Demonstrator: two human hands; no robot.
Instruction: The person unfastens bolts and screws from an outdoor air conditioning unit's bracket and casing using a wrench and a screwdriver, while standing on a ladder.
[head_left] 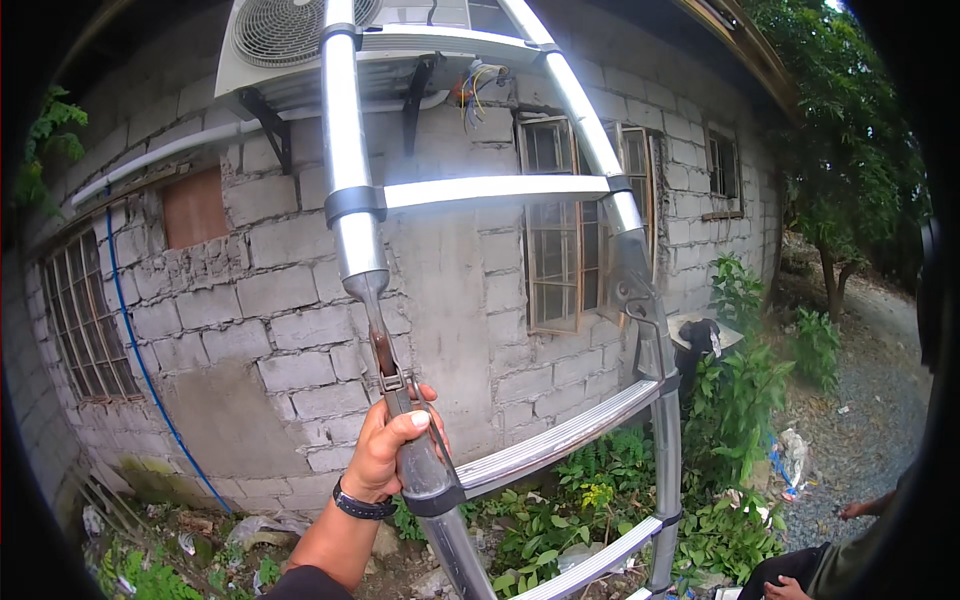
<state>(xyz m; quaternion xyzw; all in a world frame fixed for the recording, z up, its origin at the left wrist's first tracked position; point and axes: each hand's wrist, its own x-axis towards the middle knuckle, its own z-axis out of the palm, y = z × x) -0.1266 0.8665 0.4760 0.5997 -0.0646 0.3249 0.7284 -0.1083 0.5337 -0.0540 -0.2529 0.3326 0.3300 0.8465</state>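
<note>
Block wall is seen behind the ladder, outdoors; top and feet of the ladder are cut off by the frame. Its left rail is gripped by the left hand just below the left hinge, fingers wrapped round, thumb on the near side. Right hand not shown; state can't be told.

Risks: fingers could be pinched if the left hinge were folded, since the grip is right by its hardware. Sudden folding could be caused by a badly seated latch; locking can't be confirmed. Tipping could be caused by uneven footing; feet not shown.

Around: air-conditioner unit is mounted behind the ladder's upper part and partly blocked by it. Loose wires are left hanging behind, between its rails; could be snagged. Window is partly covered by its right rail. Right of the ladder: plants, co-worker's hand.
</note>
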